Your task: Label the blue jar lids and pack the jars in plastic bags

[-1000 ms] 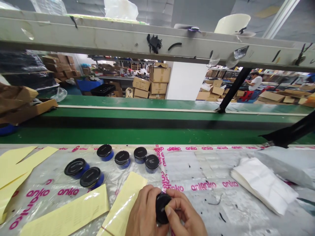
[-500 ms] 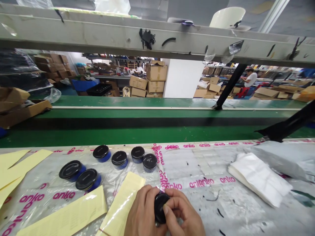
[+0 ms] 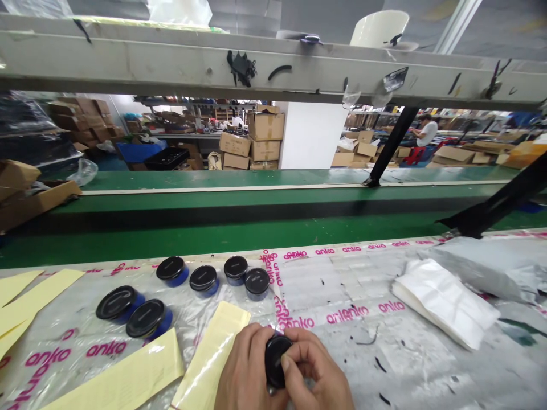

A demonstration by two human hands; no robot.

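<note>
Holding the small jar (image 3: 272,354) with both hands, you have it low in the view, close in front of you, its round black lid (image 3: 274,371) facing up and slightly tipped. It is probably light and stiff, so a firm squeeze should not bend it much, but the glossy lid may well be slippery under bare fingertips. The surest hold is likely around the side wall, leaving the rim to the other hand. You cannot tell whether its base touches the worktop (image 3: 342,356), since your fingers hide it.

Your left hand (image 3: 245,367) is curled around the jar's left side, its fingers reaching over towards the far edge. Your right hand (image 3: 318,367) is bent in from the other side, narrowly closed, with its thumb touching the lid near the right edge; whether it pinches anything thin there is too small to tell.

Just beside your left hand lies a yellow strip (image 3: 209,364), and farther left a second yellow strip (image 3: 123,370). Beyond them stand six other jars (image 3: 204,278), black on top with blue sides. Well apart on the right lies a folded white bundle (image 3: 444,299).
</note>
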